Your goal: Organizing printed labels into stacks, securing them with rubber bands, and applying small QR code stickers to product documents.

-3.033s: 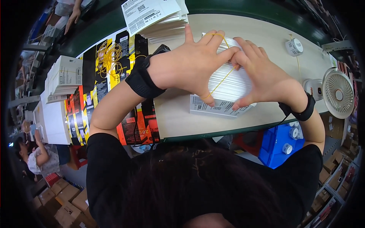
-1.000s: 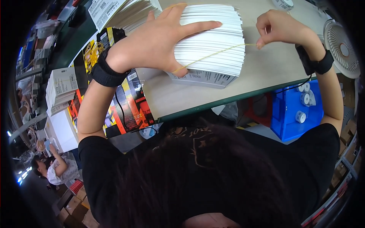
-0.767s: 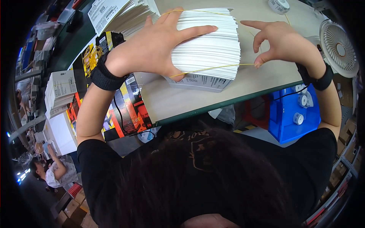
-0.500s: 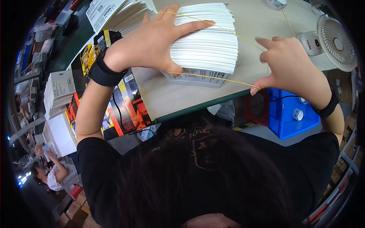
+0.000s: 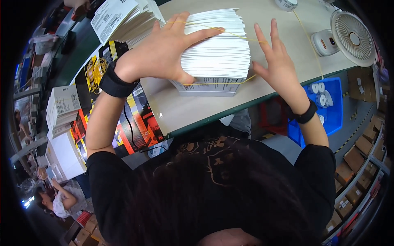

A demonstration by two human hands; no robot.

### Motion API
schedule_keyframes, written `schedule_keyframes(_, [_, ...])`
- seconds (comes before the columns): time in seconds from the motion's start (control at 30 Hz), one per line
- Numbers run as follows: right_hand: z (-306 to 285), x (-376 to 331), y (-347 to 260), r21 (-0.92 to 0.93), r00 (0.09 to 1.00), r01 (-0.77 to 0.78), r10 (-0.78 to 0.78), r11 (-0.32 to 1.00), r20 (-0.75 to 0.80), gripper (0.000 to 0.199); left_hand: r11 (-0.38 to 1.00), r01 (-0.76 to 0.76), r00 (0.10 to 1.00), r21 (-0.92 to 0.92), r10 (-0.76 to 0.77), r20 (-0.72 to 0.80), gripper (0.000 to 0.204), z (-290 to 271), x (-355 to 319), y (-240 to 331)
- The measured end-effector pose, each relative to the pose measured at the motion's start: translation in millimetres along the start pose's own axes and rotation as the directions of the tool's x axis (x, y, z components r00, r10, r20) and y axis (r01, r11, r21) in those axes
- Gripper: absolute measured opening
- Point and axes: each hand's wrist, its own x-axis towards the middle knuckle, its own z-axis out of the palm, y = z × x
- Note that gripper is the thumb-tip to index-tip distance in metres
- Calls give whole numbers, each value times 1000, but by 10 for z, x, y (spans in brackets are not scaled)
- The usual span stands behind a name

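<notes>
A thick stack of flat white printed cards (image 5: 217, 53) stands on the table, its edges fanned upward. My left hand (image 5: 162, 53) spreads across the stack's left part and grips it, thumb on the near side and fingers over the far part. A thin yellow rubber band (image 5: 221, 84) runs from my left fingers and thumb along both sides of the stack toward the right. My right hand (image 5: 279, 61) is beside the stack's right end, fingers stretched apart, with the band looped on its fingers and thumb.
Another fanned card stack (image 5: 135, 20) lies far left. Yellow rubber bands (image 5: 96, 71) rest on a colourful box (image 5: 135, 123). A white fan (image 5: 353, 37) stands right, near a label roll (image 5: 286, 4). Below the table edge is a blue bin (image 5: 336, 98) with rolls. A person (image 5: 61, 197) is at lower left.
My right hand has moved left toward the stack and its fingers have straightened upward, shortening the band's stretch. My left hand stays on the stack. The view has shifted slightly.
</notes>
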Motion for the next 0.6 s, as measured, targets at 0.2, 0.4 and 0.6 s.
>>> schedule_keyframes(0.2, [207, 355, 173, 173, 997, -27, 39, 985, -65, 84, 1000, -18, 999, -12, 17, -30, 96, -17, -4, 13])
schedule_keyframes(0.4, [282, 701, 167, 357, 992, -112, 124, 927, -10, 82, 998, -21, 999, -58, 20, -25, 95, -30, -1, 33])
schedule_keyframes(0.6, [330, 873, 213, 466, 995, -93, 98, 880, 13, 76, 997, -20, 1000, -74, 19, -13, 95, -24, -4, 30])
